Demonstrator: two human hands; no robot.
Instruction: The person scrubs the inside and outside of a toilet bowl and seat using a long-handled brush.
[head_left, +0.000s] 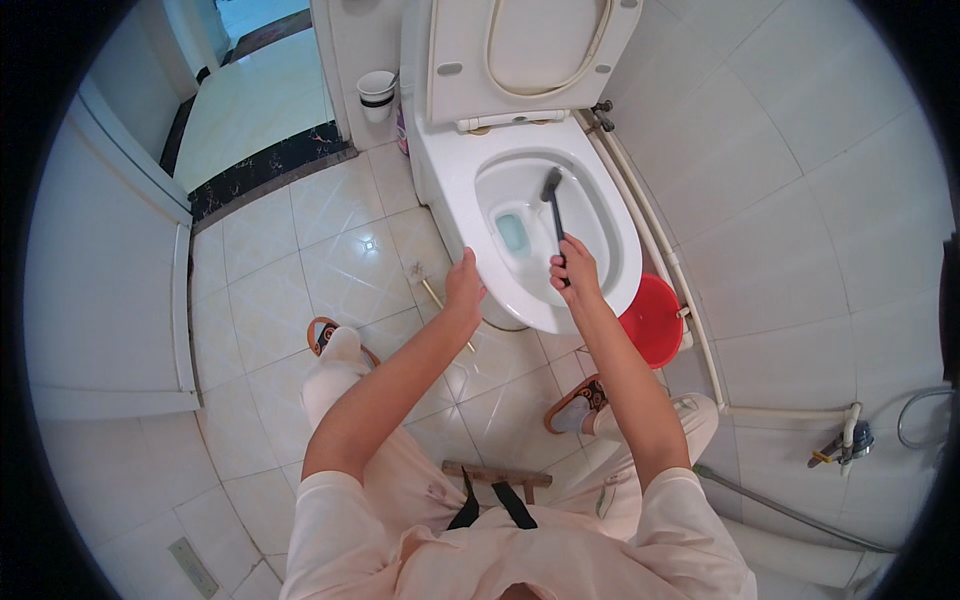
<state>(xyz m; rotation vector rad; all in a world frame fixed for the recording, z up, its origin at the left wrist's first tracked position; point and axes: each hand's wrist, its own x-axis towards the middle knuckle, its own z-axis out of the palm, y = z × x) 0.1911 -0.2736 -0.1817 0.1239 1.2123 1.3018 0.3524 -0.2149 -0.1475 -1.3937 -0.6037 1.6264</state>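
In my right hand (575, 270) is the handle of a black brush (556, 206), its head against the upper inner wall of the toilet bowl. My left hand (464, 283) rests on the left front rim of the white toilet (457, 202), thumb pointing up. Bluish water (513, 233) lies at the bottom of the bowl. Behind it, the toilet seat and lid (465, 45) stand raised. A toilet brush with a gold-coloured handle (442, 307) lies on the tiled floor, left of the toilet.
A red bucket (654, 322) stands right of the toilet, beside wall pipes (660, 232). A white cup-like holder (376, 94) hangs at the back left near a dark door threshold (270, 169). Below me is a wooden stool (499, 474); a grey hose (795, 511) runs at lower right.
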